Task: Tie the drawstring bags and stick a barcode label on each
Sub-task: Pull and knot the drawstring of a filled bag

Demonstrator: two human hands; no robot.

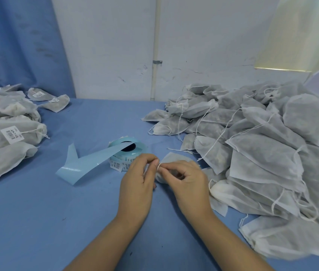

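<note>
Tying step, I'd say. Untied pile fills the right side of the table; the done pile, labels on, sits far left. Label roll lies between them, just beyond the left hand, with its liner strip trailing left. The bag in work lies on the cloth under both hands. Its long axis runs roughly away from the person, and the body pokes out past the right hand. Both hands have fingers curled, pinching the string, fingertips almost meeting. Roll is nearer the left hand, the likely one to fetch a label.
</note>
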